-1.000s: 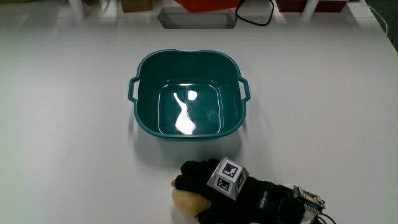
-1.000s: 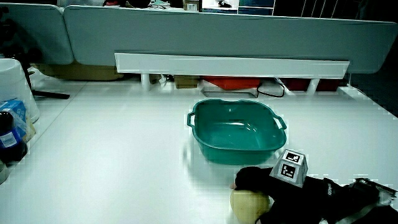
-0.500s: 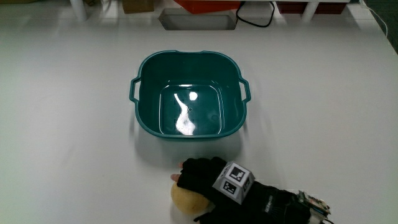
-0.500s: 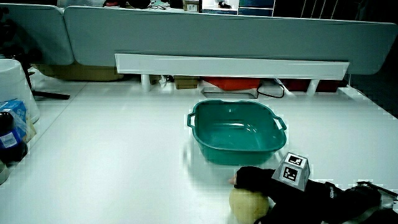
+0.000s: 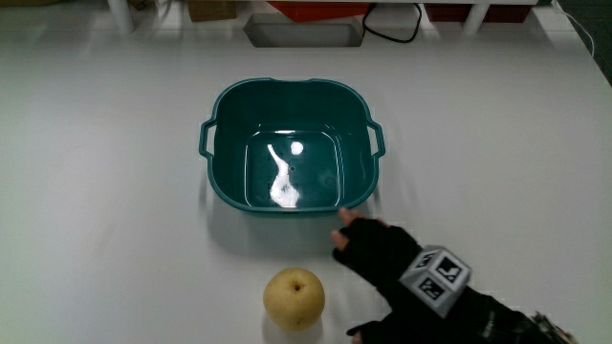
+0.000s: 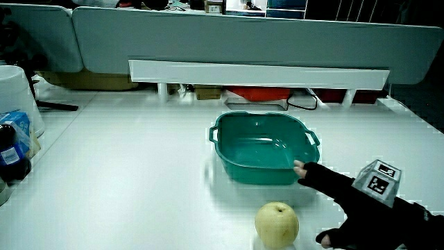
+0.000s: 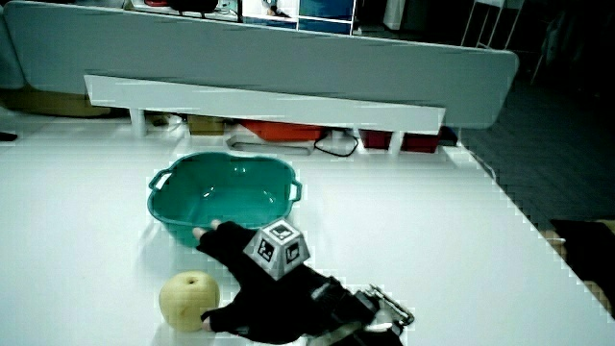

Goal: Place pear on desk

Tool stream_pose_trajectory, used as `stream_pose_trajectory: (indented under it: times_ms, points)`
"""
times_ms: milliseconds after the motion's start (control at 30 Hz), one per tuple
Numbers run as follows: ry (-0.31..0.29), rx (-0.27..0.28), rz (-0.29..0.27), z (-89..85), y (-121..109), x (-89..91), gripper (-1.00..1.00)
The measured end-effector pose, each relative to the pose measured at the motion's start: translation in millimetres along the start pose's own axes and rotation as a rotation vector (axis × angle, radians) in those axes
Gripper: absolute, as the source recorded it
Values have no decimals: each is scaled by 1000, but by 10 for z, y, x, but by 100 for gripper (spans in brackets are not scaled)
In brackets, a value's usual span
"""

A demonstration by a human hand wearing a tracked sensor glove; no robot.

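A yellow pear (image 5: 295, 298) (image 6: 277, 224) (image 7: 188, 298) stands upright on the white table, nearer to the person than the teal basin (image 5: 287, 84) (image 6: 260, 114) (image 7: 221, 159). The gloved hand (image 5: 384, 261) (image 6: 338, 200) (image 7: 238, 258) lies beside the pear, open, with its fingers spread and holding nothing. Its fingertips reach toward the basin's near wall, and a gap shows between the hand and the pear. The basin holds nothing.
A dark bottle with a blue label (image 6: 10, 149) and a white container (image 6: 15, 90) stand at the table's edge in a side view. A low partition (image 6: 257, 73) with a black cable (image 5: 392, 33) runs along the table, farther from the person than the basin.
The hand has let go of the pear and slid sideways off it, fingers now spread. The pear stays on the table, fully uncovered.
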Motion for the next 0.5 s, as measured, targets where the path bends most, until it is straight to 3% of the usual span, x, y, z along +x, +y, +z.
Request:
stream_pose_trajectory:
  times_ms: [67,133,200,500]
  points:
    - [36,6,-18,-124,-126,103,-100]
    - [8,-2,-46,-61,-220,76,-100]
    - [-50,41,-85,26,-275,30,-100]
    - [-42,33,-98,-21,-310,61,-100]
